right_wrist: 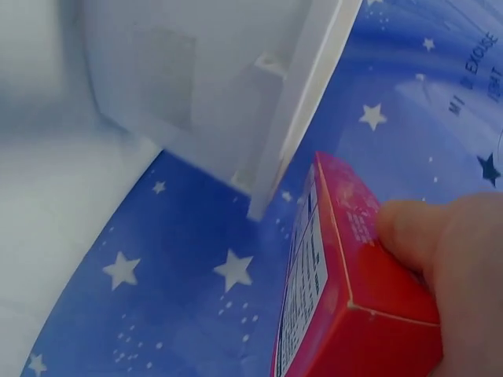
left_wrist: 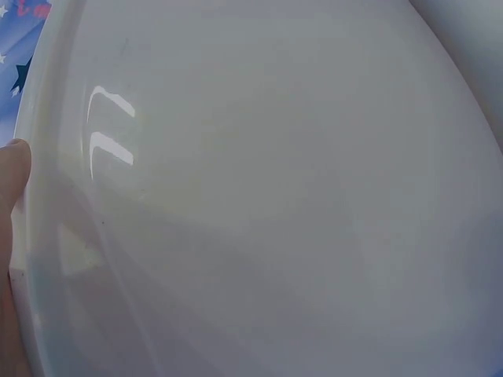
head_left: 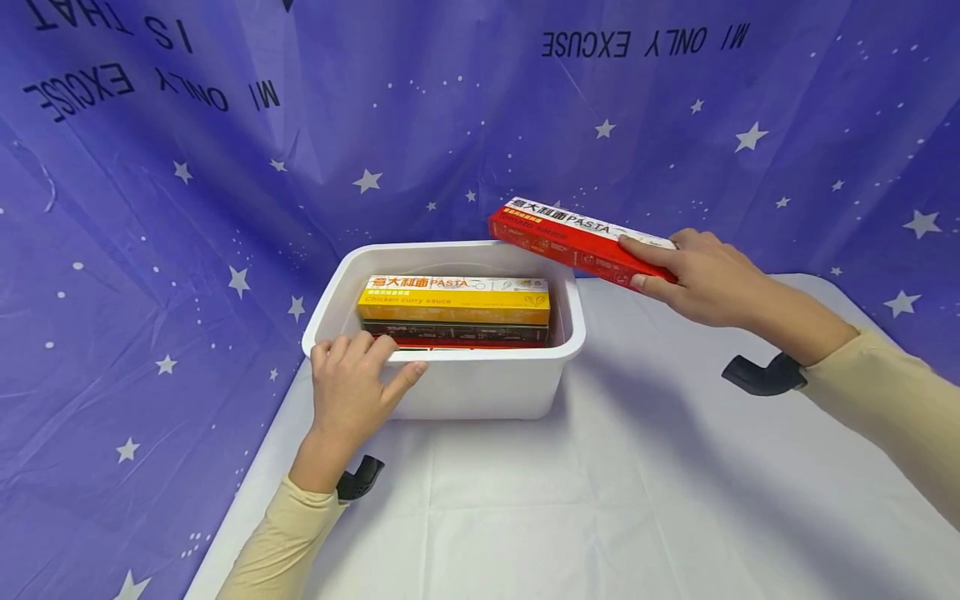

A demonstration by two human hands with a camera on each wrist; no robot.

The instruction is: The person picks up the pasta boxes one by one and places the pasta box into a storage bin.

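Observation:
My right hand (head_left: 708, 279) grips one end of a long red pasta box (head_left: 562, 236) labelled tomato sauce. The box is raised and tilted, its far end over the right back rim of a white plastic bin (head_left: 480, 387). In the right wrist view, my thumb (right_wrist: 416, 236) presses on the red box (right_wrist: 385, 290) beside the bin wall (right_wrist: 181, 86). My left hand (head_left: 348, 387) holds the bin's front left rim, fingers over the edge and thumb along the outside. Inside the bin, a yellow chicken curry pasta box (head_left: 453, 302) lies on top of a dark box (head_left: 480, 333).
Below the dark box, a red strip (head_left: 442, 343) of another box shows, mostly hidden by the front rim. The bin stands on a white cloth (head_left: 525, 500). A purple star-printed curtain (head_left: 420, 108) hangs close behind it and along the left.

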